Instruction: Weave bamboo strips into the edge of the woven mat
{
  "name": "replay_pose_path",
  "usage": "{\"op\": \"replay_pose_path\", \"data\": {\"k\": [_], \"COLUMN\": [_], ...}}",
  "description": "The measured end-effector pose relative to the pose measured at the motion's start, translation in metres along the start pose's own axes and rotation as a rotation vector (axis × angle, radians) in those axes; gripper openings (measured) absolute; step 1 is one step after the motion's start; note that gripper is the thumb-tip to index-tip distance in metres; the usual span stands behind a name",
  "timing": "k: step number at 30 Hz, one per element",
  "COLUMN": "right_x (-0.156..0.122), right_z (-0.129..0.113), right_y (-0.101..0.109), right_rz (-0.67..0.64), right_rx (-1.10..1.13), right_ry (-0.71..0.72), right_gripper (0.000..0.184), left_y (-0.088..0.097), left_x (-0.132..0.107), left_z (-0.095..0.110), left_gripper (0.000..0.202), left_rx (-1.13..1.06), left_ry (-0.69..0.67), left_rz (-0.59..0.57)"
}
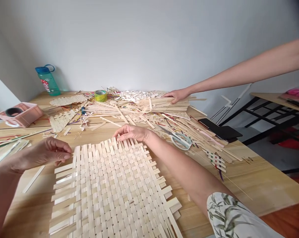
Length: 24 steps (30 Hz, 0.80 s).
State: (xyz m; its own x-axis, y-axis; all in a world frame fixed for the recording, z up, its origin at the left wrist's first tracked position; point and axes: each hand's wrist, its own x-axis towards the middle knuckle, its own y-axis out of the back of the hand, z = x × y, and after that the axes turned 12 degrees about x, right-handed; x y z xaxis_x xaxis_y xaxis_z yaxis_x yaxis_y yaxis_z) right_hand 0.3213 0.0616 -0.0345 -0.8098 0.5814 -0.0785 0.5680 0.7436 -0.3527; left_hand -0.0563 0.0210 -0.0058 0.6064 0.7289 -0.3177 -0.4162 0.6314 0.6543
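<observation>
Along the lower frame, your left hand (44,153) curls against the woven bamboo mat (109,188), your right hand (131,133) rests half-open on its edge

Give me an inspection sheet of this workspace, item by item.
surface: wooden table, strewn with thin strips.
job's things: woven strip mat, lying flat, loose strip ends along its edges.
clutter: strip bundle, scissors, tape roll, water bottle, pink basket, black device.
grippers: left hand at the mat's upper left edge; right hand on its top strip ends; co-worker's hand on the bundle.
cables: nothing seen.
surroundings: grey wall; side table at right.
</observation>
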Motion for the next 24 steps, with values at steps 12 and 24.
{"op": "replay_pose_path", "data": {"k": [12,24], "right_x": [-0.002,-0.001], "right_z": [-0.001,-0.007], "right_y": [-0.003,-0.001], "right_rz": [-0.003,0.083], "right_rx": [0.02,-0.209], "right_ry": [0.024,0.032], "right_gripper": [0.026,0.023], "left_y": [0.002,0.001], "left_x": [-0.002,0.004], "left_z": [0.004,0.012], "left_gripper": [0.035,0.025], "left_rx": [0.0,0.181], "left_ry": [-0.012,0.046], "left_rz": [0.056,0.081]}}
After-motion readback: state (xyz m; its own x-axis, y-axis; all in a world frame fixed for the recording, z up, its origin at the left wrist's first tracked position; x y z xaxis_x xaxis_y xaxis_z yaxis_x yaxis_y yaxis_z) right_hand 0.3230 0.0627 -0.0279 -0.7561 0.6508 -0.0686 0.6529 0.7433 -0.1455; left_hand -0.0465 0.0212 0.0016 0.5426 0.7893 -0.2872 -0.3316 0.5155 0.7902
